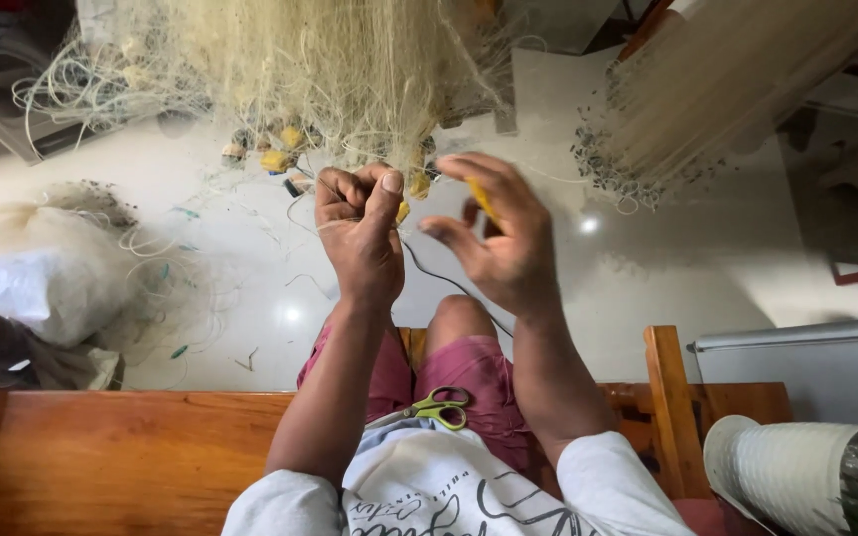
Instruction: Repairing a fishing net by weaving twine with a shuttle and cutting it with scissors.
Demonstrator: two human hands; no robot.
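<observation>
Pinching the net, needle up: both hands busy at the mesh

Looking straight down now, and the left hand [359, 233] is clenched tight, thumb pressed over curled fingers, gripping a gathered strand of the pale fishing net [350, 69] that hangs in front of the knees. Just beside it, the right hand [499, 243] has its fingers spread loosely, with a slim yellow netting needle [482, 199] held between thumb and forefinger, tip angled up toward the mesh. A thin dark line [449, 283] runs down from between the two hands and crosses the right knee. Along the lower edge of the net sits a cluster of small yellow floats [278, 159], resting near the white floor [647, 268]. On the lap, against the pink shorts, lie green-handled scissors [439, 407], well apart from both hands. The person is seated on a wooden bench [101, 457]. To the left on the floor, a white sack [32, 288] sits heaped with more netting; at the lower right stands a large spool of pale twine [796, 476]
</observation>
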